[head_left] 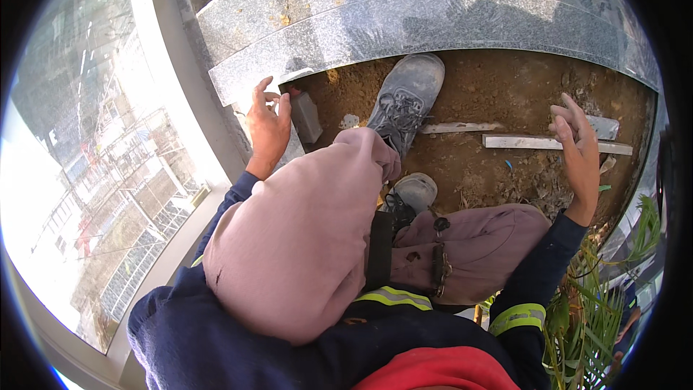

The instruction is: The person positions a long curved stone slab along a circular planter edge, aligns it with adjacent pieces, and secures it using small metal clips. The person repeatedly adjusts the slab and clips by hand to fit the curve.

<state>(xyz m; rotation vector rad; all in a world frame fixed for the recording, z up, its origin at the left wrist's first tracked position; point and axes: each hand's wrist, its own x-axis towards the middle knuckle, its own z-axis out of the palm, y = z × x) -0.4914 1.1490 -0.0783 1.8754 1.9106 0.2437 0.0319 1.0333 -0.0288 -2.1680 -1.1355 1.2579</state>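
Observation:
My left hand [269,130] is raised beside my bent knee, its fingers loosely curled and apart, with nothing visible in it. Close by it, at the corner of the grey stone slabs, a grey block [307,117] stands in the dirt. On the right, my right hand [580,150] is held over the soil with fingers stretched and parted, also holding nothing that I can see. Partly behind it lies a long pale strip [523,142], and a short grey piece [603,127] rests just beyond. Whether that hand touches the strip I cannot tell.
Speckled grey stone slabs [375,18] curve along the far side of the brown soil [462,173]. A framed glass pane [94,152] rises at left. Leafy plants [595,310] grow at lower right. My dusty shoe [408,94] is on the dirt near another thin strip [462,128].

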